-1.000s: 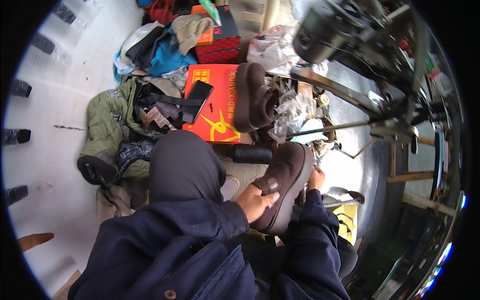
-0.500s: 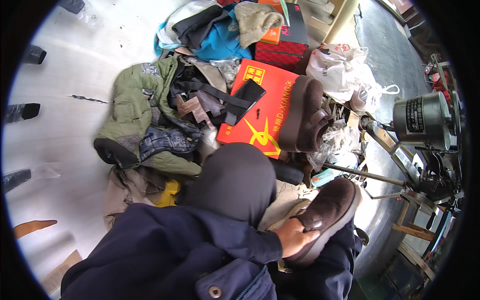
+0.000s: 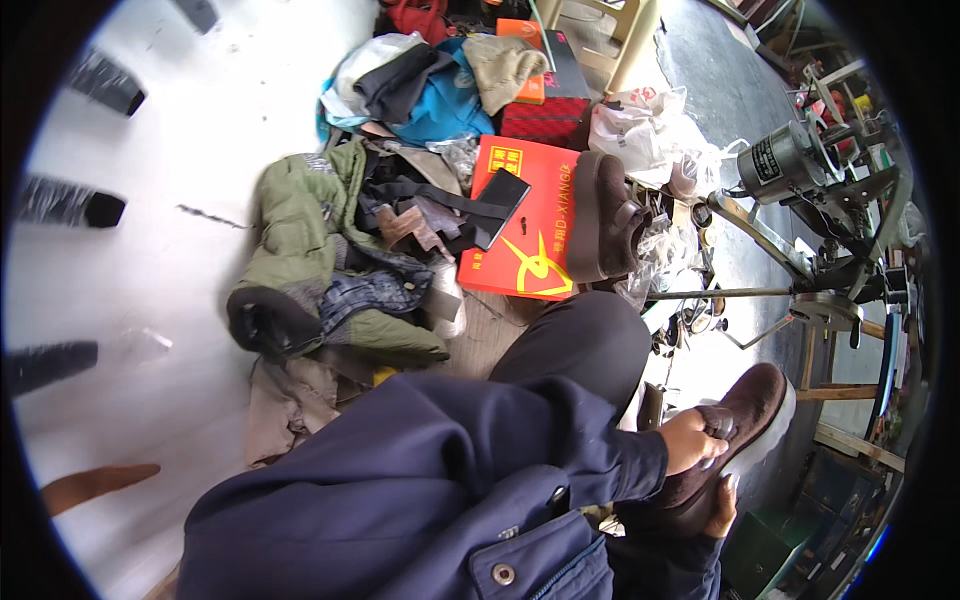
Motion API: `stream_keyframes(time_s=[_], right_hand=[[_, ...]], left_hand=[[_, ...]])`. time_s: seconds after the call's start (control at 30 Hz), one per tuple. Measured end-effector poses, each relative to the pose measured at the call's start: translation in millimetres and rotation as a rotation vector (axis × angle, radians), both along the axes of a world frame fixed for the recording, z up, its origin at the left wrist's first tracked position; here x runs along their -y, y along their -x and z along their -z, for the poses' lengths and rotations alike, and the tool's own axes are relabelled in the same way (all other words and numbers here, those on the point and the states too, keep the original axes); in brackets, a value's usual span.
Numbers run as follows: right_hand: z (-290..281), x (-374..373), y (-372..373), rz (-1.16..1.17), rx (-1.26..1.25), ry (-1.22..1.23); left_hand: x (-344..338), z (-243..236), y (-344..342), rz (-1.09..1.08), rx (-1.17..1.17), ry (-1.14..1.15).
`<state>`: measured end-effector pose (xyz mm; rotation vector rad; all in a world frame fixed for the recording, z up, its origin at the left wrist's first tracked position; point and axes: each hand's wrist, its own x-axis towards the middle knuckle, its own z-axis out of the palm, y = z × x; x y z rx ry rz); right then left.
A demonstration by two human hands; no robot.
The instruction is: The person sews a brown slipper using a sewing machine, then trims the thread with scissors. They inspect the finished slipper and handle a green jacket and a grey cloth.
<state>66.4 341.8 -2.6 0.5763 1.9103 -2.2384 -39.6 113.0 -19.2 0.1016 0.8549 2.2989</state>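
Note:
A dark brown fuzzy shoe (image 3: 757, 398) with a strap and a pale sole lies tilted over my lap at the right. My left hand (image 3: 692, 442) reaches across from the left, its fingers closed round the shoe's strap. Lower down, my right hand (image 3: 722, 507) presses against the heel end, its thumb up along the sole edge; part of that hand is hidden behind the shoe. A matching brown shoe (image 3: 603, 218) rests on a red shoebox (image 3: 541, 230) beyond my knee. On the same box lies a flat black rectangular piece (image 3: 503, 200).
Left of the box lies a green jacket (image 3: 290, 225) heaped with fabric scraps. Behind are a blue cloth bundle (image 3: 430, 115), a dark patterned box (image 3: 545, 122) and a white plastic bag (image 3: 640, 130). A metal hand-cranked machine (image 3: 785, 165) stands at the right.
The shoe has moved right and its strap side now shows. My left hand has shifted onto the strap, and my right hand has come into sight at the heel. My knee moved right.

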Motion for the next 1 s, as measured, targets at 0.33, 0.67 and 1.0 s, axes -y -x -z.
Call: stream_keyframes(time_s=[0.33,0.67,1.0], right_hand=[[-3,39,23,0.089,0.123,0.519],[131,63,-2,0.321,0.145,0.649],[170,23,-16,0.683,0.087,-0.241]], left_hand=[[95,-20,-15,-0.094,-0.545,0.435],[57,5,-21,0.109,-0.939,1.055],[-124,81,36,0.307,-1.088,0.994]])
